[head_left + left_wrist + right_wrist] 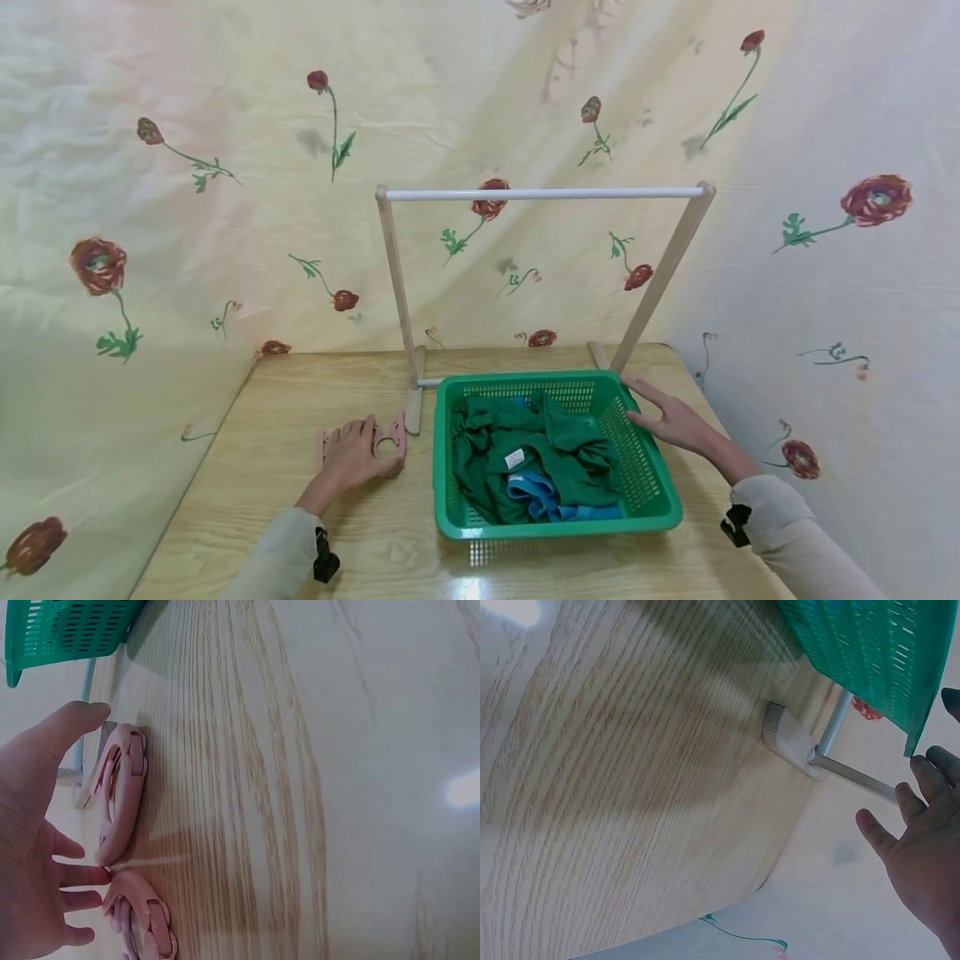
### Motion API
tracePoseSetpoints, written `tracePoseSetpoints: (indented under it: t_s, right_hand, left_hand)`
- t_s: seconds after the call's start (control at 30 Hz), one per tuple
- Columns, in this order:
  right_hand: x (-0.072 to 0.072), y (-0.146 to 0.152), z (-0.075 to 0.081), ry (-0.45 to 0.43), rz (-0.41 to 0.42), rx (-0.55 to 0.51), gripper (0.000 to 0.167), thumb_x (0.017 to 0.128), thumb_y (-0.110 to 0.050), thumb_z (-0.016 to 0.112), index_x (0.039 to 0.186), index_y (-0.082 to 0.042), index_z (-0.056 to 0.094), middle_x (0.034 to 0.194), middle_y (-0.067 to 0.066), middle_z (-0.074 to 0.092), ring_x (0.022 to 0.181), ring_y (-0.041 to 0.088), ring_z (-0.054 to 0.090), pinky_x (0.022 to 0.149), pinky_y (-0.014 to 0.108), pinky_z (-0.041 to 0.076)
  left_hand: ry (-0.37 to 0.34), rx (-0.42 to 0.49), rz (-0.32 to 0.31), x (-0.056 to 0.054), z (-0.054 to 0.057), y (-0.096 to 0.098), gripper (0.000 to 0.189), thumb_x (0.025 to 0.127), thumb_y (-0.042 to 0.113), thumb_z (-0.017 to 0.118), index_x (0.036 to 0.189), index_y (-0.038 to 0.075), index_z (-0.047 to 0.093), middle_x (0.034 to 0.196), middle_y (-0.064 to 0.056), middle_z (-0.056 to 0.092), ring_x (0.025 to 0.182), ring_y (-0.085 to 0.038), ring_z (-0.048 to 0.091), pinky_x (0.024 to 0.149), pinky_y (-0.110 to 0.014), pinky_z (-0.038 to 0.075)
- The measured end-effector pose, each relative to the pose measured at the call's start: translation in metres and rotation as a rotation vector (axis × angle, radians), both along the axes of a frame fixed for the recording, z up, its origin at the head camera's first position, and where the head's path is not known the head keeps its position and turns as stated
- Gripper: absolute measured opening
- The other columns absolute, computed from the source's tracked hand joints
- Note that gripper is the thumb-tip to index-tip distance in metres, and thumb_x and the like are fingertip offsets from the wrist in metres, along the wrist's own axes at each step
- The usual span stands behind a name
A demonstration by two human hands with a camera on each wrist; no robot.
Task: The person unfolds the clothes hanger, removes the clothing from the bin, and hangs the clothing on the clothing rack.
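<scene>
On the left of the table, my left hand reaches over a pink plastic piece that looks like a folding hanger. In the left wrist view two looped pink parts show, and the fingertips touch or nearly touch them, fingers spread and thumb apart. A green plastic basket holds dark green cloth garments, one with a white label, and a blue cloth. My right hand is at the basket's right rim, its fingers extended; whether they touch it is hard to tell.
Behind the basket stands a rack with wooden posts and a white top bar. Its left foot lies between the pink piece and the basket. Flowered cloth hangs around the wooden table.
</scene>
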State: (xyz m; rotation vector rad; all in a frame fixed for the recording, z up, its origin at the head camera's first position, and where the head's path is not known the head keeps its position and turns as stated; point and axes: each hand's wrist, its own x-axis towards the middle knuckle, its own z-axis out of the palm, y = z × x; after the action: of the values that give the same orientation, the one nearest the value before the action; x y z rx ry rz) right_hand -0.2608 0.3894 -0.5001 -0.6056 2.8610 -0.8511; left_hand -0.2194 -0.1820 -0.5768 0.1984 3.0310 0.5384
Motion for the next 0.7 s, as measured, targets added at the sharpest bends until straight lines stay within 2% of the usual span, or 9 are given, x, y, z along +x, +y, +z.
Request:
tracePoseSetpoints:
  t_s: [0.17,0.33,0.5,0.7]
  right_hand:
    - [0.000,0.002,-0.003,0.029,0.025,-0.014,0.065,0.104,-0.030,0.060,0.159,-0.005,0.034,0.161,0.034,0.028,0.143,0.060,0.030,0.103,0.077,0.035]
    - [-0.002,0.004,-0.005,0.052,0.049,-0.018,0.061,0.103,-0.023,0.060,0.155,0.000,0.038,0.160,0.032,0.031,0.144,0.059,0.029,0.104,0.077,0.034]
    - [-0.004,0.003,-0.005,0.050,0.062,-0.012,0.061,0.103,-0.024,0.060,0.154,0.001,0.039,0.160,0.032,0.031,0.144,0.059,0.030,0.105,0.077,0.033]
    - [-0.004,0.003,-0.003,0.074,0.079,-0.010,0.060,0.102,-0.022,0.063,0.153,0.002,0.041,0.157,0.033,0.036,0.142,0.059,0.033,0.104,0.076,0.036]
  left_hand:
    - [-0.008,-0.002,0.007,-0.003,-0.002,0.005,0.104,0.081,0.069,0.071,0.147,-0.005,0.043,0.147,-0.029,0.047,0.139,-0.049,0.042,0.113,-0.071,0.029]
    - [-0.028,0.021,0.016,-0.005,-0.007,0.007,0.105,0.079,0.070,0.073,0.148,-0.002,0.041,0.150,-0.027,0.044,0.141,-0.049,0.037,0.115,-0.073,0.024]
    - [-0.025,0.017,0.029,-0.006,-0.009,0.005,0.103,0.080,0.063,0.076,0.149,-0.005,0.040,0.151,-0.029,0.042,0.142,-0.051,0.036,0.117,-0.072,0.021]
    - [0.000,0.011,0.037,-0.012,-0.008,0.005,0.093,0.083,0.057,0.075,0.143,-0.006,0.044,0.143,-0.030,0.048,0.135,-0.051,0.042,0.116,-0.069,0.025]
